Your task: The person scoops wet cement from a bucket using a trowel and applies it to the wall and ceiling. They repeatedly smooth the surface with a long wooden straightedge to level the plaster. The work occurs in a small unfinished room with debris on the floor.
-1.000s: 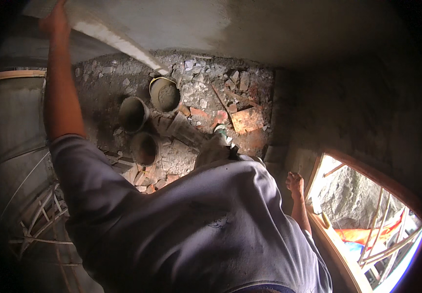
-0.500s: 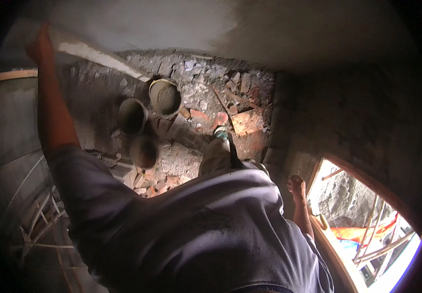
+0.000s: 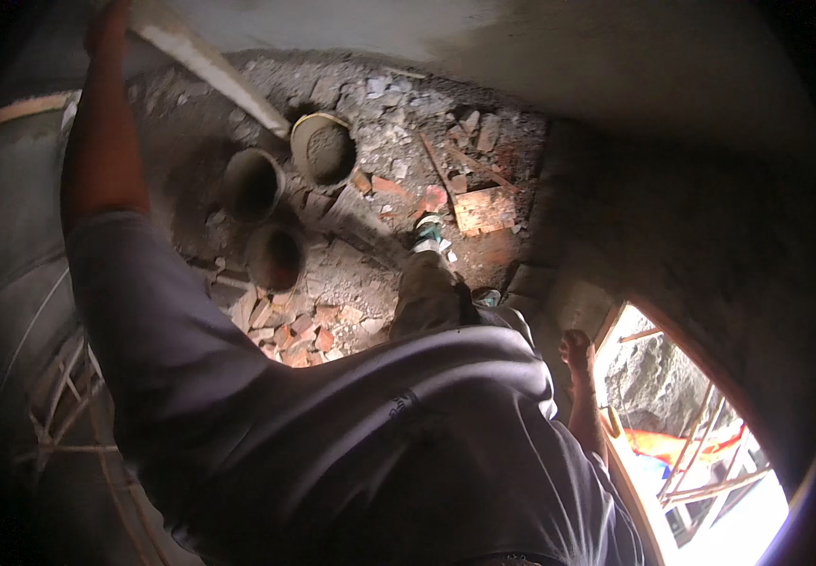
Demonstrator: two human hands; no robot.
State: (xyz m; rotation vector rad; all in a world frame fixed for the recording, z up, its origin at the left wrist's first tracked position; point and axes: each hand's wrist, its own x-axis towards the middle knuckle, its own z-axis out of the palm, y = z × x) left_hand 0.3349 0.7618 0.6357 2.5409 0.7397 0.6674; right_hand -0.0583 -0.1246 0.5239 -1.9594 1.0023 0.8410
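At the upper left my left arm stretches up along the wall, and my left hand is closed at the upper end of a long pale board. Part of that hand is cut off by the picture's edge, and its fingers show poorly. The board slants down to the rim of a bucket of grey mortar. My right hand is held low by the window frame, fingers curled in. Whatever it holds, if anything, is hidden.
Two dark buckets, one beside the mortar and another nearer me, stand on the rubble floor. Broken bricks, a wooden piece and sticks lie around my feet. A bright window opening is at the right, with poles outside.
My left hand and the board's upper end have shifted up toward the picture's top edge. The buckets and floor also sit higher in view. My right hand stays by the window.
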